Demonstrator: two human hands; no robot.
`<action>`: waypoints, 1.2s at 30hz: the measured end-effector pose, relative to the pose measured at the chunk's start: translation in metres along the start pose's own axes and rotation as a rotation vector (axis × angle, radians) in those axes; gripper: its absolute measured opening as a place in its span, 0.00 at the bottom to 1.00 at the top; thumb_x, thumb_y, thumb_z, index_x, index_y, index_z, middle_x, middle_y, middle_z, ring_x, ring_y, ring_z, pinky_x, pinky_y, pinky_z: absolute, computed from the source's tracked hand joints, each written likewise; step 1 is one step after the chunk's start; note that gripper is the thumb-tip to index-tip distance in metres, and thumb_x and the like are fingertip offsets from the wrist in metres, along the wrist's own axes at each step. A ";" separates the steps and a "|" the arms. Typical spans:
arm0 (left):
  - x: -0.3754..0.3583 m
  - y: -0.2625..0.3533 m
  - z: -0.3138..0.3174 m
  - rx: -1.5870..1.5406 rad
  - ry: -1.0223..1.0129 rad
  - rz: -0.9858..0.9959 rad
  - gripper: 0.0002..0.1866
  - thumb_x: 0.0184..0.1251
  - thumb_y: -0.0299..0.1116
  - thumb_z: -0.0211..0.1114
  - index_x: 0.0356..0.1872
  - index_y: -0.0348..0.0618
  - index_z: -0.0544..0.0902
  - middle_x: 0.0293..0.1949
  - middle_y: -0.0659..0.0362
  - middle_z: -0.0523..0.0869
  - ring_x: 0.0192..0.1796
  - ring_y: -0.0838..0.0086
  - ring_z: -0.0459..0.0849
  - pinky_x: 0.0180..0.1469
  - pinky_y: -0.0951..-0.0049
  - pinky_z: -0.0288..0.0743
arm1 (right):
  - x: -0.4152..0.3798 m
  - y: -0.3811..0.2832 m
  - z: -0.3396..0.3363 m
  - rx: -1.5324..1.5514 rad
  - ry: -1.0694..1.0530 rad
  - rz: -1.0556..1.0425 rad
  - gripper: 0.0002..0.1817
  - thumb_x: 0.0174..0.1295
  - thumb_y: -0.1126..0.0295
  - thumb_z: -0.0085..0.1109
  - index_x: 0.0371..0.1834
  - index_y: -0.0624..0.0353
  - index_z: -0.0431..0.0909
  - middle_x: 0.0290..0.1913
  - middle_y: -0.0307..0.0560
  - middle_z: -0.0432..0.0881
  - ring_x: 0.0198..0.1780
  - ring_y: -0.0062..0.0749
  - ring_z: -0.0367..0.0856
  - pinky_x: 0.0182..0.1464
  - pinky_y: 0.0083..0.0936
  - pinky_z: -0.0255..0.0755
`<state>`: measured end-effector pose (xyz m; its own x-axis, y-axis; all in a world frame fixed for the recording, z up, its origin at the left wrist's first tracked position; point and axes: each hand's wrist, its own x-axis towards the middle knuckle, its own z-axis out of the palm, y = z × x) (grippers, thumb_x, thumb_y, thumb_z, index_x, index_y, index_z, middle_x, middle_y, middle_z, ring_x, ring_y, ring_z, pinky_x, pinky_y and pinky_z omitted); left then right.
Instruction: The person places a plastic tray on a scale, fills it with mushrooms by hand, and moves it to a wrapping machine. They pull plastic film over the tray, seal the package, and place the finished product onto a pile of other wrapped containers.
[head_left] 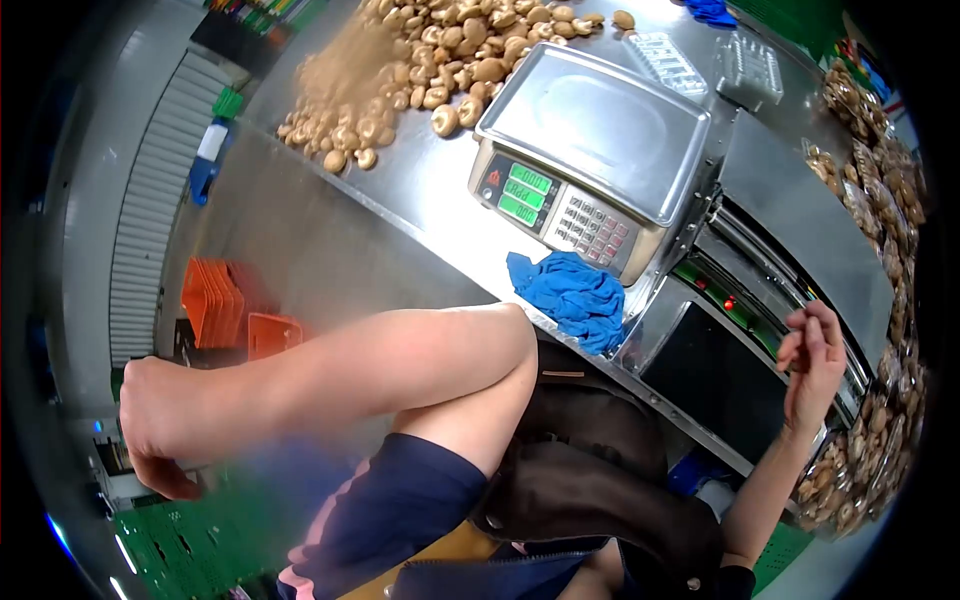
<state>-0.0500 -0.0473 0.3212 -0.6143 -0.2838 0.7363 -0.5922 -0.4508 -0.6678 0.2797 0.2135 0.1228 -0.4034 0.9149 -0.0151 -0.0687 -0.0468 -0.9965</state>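
The mushroom pile [435, 70] is partly blurred and cropped above.

Head view of a steel worktable [430, 190]. Loose mushrooms [470, 45] lie heaped beside a weighing scale [590, 130] with lit green displays; a crumpled blue cloth [570, 298] lies at its keypad side. The right hand [815, 368], fingers loosely curled, is at a grey machine [805, 200] bordered by bagged mushrooms [865, 470]. The left hand [152, 425], wrist bent, is well apart from the worktable.
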 end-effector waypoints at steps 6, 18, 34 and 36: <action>0.005 0.022 0.015 0.152 -0.071 0.210 0.18 0.65 0.36 0.60 0.14 0.41 0.75 0.13 0.61 0.78 0.14 0.74 0.80 0.16 0.72 0.78 | -0.007 -0.005 0.084 -0.202 -0.345 0.039 0.09 0.69 0.73 0.50 0.47 0.66 0.76 0.36 0.47 0.83 0.27 0.19 0.78 0.28 0.14 0.71; 0.004 0.039 0.007 0.754 0.111 0.284 0.14 0.58 0.30 0.54 0.12 0.44 0.76 0.11 0.65 0.79 0.10 0.79 0.78 0.18 0.79 0.75 | -0.031 -0.080 0.137 0.219 -0.620 -0.738 0.08 0.52 0.79 0.57 0.36 0.64 0.81 0.33 0.47 0.82 0.33 0.33 0.83 0.37 0.21 0.76; -0.030 0.045 -0.027 0.985 0.368 0.001 0.13 0.61 0.22 0.51 0.16 0.42 0.73 0.12 0.65 0.77 0.14 0.81 0.75 0.19 0.84 0.70 | -0.024 -0.103 0.105 0.712 -0.490 -0.907 0.09 0.55 0.73 0.56 0.39 0.59 0.81 0.38 0.42 0.82 0.38 0.30 0.81 0.43 0.22 0.74; -0.029 0.049 -0.025 0.983 0.374 -0.015 0.13 0.62 0.22 0.52 0.17 0.42 0.73 0.12 0.65 0.76 0.14 0.81 0.75 0.19 0.84 0.70 | -0.019 -0.103 0.101 0.713 -0.479 -0.914 0.09 0.55 0.73 0.56 0.39 0.58 0.81 0.38 0.42 0.82 0.38 0.29 0.81 0.44 0.23 0.73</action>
<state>-0.0747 -0.0399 0.2645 -0.8311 -0.0686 0.5519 -0.0203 -0.9880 -0.1533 0.2024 0.1604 0.2336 -0.2283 0.4963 0.8376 -0.9153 0.1838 -0.3584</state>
